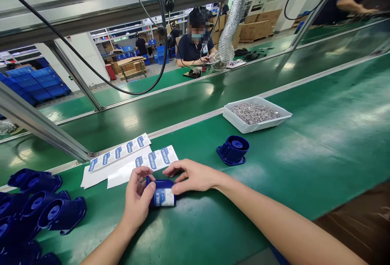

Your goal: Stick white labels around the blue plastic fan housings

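Blue flanged plastic housing (165,184) sits over the green tabletop (201,232), held in the closed grip of the left hand (138,195); the right hand (192,176), its grip half-open, thumbs the printed label (164,198) (uneven thumb pressure might crease or skew it).

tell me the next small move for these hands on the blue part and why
Probably smooth the label toward its right end with the thumb of the right hand: that thumb appears to touch the label's right end, while the left hand holds the blue part at its other end.
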A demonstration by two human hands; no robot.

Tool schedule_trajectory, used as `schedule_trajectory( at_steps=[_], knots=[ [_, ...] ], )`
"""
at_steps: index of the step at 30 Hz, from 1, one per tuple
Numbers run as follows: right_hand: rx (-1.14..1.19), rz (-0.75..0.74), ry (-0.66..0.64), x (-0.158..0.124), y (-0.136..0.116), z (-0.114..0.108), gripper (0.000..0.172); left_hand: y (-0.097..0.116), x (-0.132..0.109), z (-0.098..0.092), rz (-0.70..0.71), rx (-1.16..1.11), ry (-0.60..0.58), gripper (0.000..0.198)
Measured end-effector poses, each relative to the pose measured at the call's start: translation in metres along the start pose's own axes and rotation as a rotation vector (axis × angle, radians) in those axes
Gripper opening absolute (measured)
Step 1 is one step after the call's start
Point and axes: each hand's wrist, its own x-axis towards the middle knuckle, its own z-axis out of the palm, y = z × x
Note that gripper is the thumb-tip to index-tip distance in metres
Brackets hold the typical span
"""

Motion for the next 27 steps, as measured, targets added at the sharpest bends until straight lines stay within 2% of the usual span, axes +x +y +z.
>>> schedule_trajectory(
  at_steps=[3,5,8,12,14,16,18,22,25,27],
  knots=[
    [-0.245,-0.154,-0.118,-0.002,0.000,0.001,0.109,-0.003,0.005,-0.004,-0.024,-0.070,-0.013,0.033],
    [-0.427,-0.287,-0.095,0.000,0.003,0.013,0.117,-0.005,0.008,-0.006,-0.046,-0.092,0.019,0.039],
    [-0.578,-0.381,-0.008,0.006,0.010,0.033,0.107,-0.009,0.009,-0.007,-0.047,-0.065,0.114,0.043],
    [-0.416,-0.380,0.290,0.010,0.014,0.041,0.083,-0.015,0.003,-0.005,-0.024,-0.162,0.253,0.048],
    [-0.332,-0.381,0.440,0.010,0.011,0.039,0.080,-0.018,-0.002,-0.001,-0.038,-0.267,0.218,0.049],
    [-0.330,-0.423,0.531,0.009,0.010,0.036,0.081,-0.019,-0.005,0.005,-0.065,-0.374,0.096,0.058],
    [-0.382,-0.491,0.545,0.008,0.010,0.035,0.084,-0.021,-0.007,0.009,-0.110,-0.459,0.024,0.064],
    [-0.522,-0.653,0.514,0.008,0.015,0.040,0.095,-0.024,-0.008,0.010,-0.218,-0.539,0.121,0.055],
    [-0.656,-0.801,0.593,0.011,0.017,0.046,0.097,-0.023,-0.007,0.009,-0.241,-0.584,0.146,0.050],
    [-0.762,-0.885,0.652,0.011,0.016,0.050,0.090,-0.020,-0.007,0.010,-0.246,-0.595,0.161,0.048]
  ],
)
